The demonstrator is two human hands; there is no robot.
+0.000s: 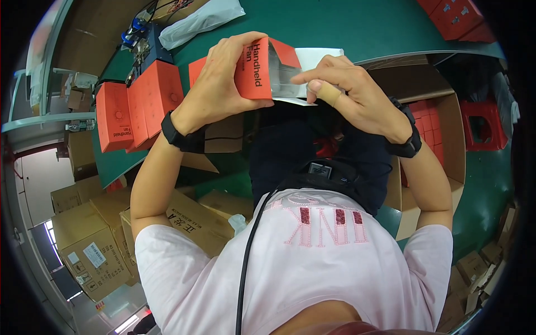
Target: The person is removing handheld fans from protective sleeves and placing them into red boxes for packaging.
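Note:
My left hand point(226, 78) grips a small orange carton point(258, 70) with its end flap open, held above the edge of the green table point(357, 25). My right hand point(346, 89), with a plaster on one finger, pinches a clear plastic-wrapped item point(283, 75) at the carton's open end, over a white sheet point(312, 58). Both wrists wear black bands.
A row of closed orange cartons point(139, 106) lies on the table to the left, with a white plastic bag point(201, 22) behind. A big cardboard box point(441, 134) holding red cartons stands at right, beside a red stool point(483, 125). Brown boxes point(89, 240) pile on the floor at left.

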